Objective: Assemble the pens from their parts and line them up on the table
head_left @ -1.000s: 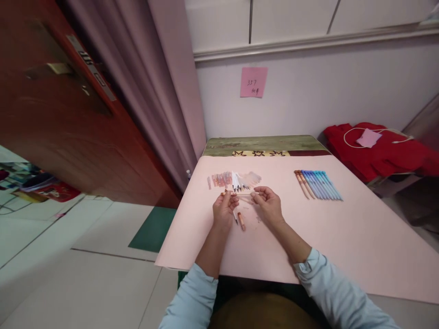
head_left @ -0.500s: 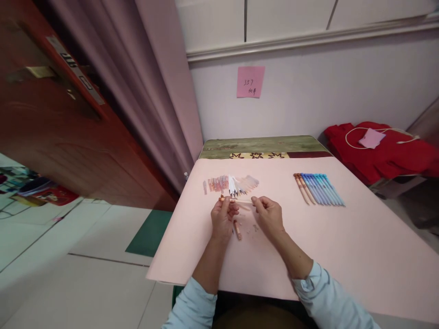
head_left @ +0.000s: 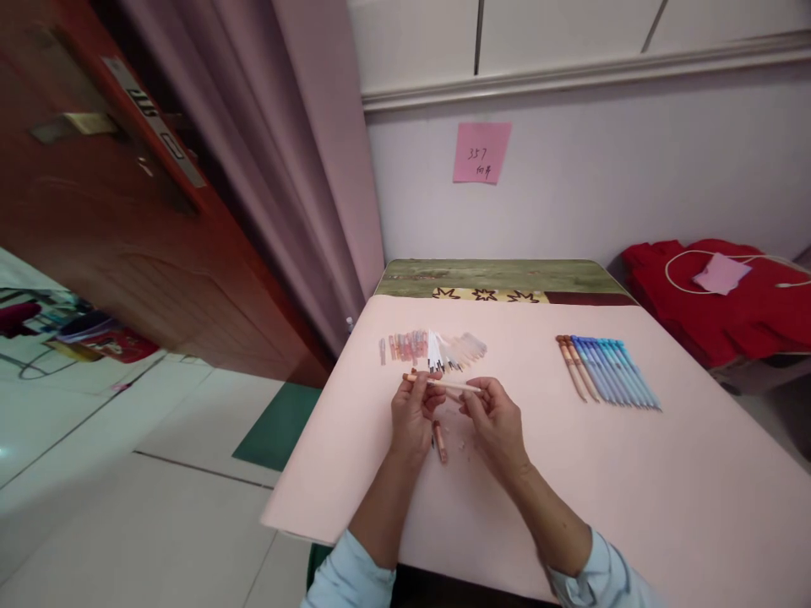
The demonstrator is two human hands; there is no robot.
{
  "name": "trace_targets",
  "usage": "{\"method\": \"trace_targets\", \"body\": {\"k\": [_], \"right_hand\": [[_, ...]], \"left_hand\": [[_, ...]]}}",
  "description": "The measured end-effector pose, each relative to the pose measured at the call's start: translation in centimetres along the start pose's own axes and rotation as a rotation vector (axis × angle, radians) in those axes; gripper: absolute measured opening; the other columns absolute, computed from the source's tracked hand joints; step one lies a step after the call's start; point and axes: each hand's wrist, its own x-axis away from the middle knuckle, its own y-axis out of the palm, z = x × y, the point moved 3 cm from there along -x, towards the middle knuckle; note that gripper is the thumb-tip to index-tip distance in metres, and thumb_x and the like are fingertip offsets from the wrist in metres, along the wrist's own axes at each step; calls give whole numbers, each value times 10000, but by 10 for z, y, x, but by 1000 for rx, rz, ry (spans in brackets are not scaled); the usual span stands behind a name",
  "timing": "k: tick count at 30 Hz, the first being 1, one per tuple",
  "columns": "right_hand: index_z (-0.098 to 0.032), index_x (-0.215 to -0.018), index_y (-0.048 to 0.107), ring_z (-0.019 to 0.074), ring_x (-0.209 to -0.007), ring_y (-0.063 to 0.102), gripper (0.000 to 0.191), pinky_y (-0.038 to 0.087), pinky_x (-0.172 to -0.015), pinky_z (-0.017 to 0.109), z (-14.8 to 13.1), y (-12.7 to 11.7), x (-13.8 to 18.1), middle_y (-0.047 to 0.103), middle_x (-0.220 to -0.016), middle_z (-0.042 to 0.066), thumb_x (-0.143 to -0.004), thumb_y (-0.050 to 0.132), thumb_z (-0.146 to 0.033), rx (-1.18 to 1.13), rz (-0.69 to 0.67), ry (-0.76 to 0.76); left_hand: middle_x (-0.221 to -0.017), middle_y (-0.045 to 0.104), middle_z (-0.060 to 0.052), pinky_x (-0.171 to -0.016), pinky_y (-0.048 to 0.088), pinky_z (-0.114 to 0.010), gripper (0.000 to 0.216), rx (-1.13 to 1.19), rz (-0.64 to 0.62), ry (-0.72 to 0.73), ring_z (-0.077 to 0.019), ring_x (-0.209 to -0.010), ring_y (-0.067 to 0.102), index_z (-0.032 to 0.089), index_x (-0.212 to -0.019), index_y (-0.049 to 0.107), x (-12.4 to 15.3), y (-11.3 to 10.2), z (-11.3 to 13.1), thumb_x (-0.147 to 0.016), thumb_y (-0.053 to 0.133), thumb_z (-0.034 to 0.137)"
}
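Note:
A pale cream pen (head_left: 454, 385) with a brown top lies nearly level between my two hands, above the table. My left hand (head_left: 413, 415) is closed around its brown end, between thumb and fingers. At the other end, the thumb and fingers of my right hand (head_left: 498, 422) pinch the tip. Below my left hand, a short brown-orange pen part (head_left: 440, 442) rests on the table beside a thin dark piece. Just beyond my hands lie white refills (head_left: 434, 350) with dark tips, patterned short tubes (head_left: 409, 346) and translucent pale pieces (head_left: 472, 347).
A row of finished-looking pens (head_left: 608, 371), brown, blue and turquoise, lies on the right of the pink-covered table (head_left: 634, 490). Small bits are scattered near my hands. Red cloth (head_left: 690, 312) with a white cord is at the far right; a door (head_left: 158, 236) stands left.
My right fingers have curled in closer at the pen's end, and the pen's full pale length now shows between my hands. The camera view has shifted slightly.

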Motion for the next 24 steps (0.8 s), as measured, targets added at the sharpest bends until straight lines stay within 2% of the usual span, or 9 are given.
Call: {"method": "trace_targets", "body": {"k": [3,6,8,11,13,15,16,19,24], "right_hand": [[-194,-825,634,166,-629,641,324,479,-607,244,-6,-2,0,667,-679,16,-888,575,-507,88,-20,-15],[-187,-604,606,145,-539,579,487,436,-555,234,-6,-5,-1,603,-561,8,-908,518,-558,128,-7,25],[-183,-557,599,134,-463,522,548,403,-490,237,-3,-6,-1,562,-511,6,-905,492,-593,116,-8,88],[-177,-660,655,142,-458,514,519,395,-464,242,-1,-4,-1,569,-532,11,-897,488,-609,108,-46,113],[-180,-889,686,154,-523,546,423,427,-512,245,-2,-2,0,604,-601,8,-871,555,-582,105,-66,54],[-191,-1058,643,149,-541,532,417,426,-524,241,-2,-1,1,606,-635,-8,-831,633,-541,107,-62,-7],[-194,-1061,632,142,-526,510,413,412,-508,236,-1,0,2,597,-630,-16,-816,655,-525,115,-52,-26],[-195,-911,636,125,-499,477,324,385,-481,227,3,-1,2,587,-610,-15,-822,647,-506,132,-20,-42],[-197,-807,638,128,-489,506,330,397,-485,224,5,-3,1,594,-569,-11,-851,612,-523,142,-25,-3]], "left_hand": [[-876,734,-71,-519,532,-134,308,4,-10,-17,-66,-565,642,125,-852,654,0,0,-1,-704,812,344],[-890,736,-78,-506,527,-131,327,6,-25,-53,-68,-569,645,132,-875,646,-1,-2,-3,-698,818,347],[-890,736,-82,-512,528,-130,338,16,-30,-70,-69,-575,648,134,-885,642,-1,-2,-5,-694,822,346],[-856,732,-68,-530,530,-122,313,27,-8,-61,-53,-557,636,129,-860,645,-2,-4,-4,-699,819,333],[-832,726,-58,-533,527,-119,297,25,12,-40,-45,-541,625,123,-843,649,-3,-5,-3,-707,813,330],[-823,722,-58,-529,523,-121,301,10,23,-21,-45,-534,621,117,-848,653,-3,-6,-2,-711,810,334],[-821,721,-59,-526,521,-124,308,-4,24,-16,-47,-534,622,114,-854,654,-2,-7,-2,-711,810,338],[-846,721,-64,-539,529,-141,327,-41,17,-7,-56,-552,634,116,-880,648,-1,-8,-3,-714,807,348],[-945,731,-80,-591,547,-157,344,-36,-40,-7,-62,-596,655,138,-929,625,1,-7,-4,-696,820,298]]}}
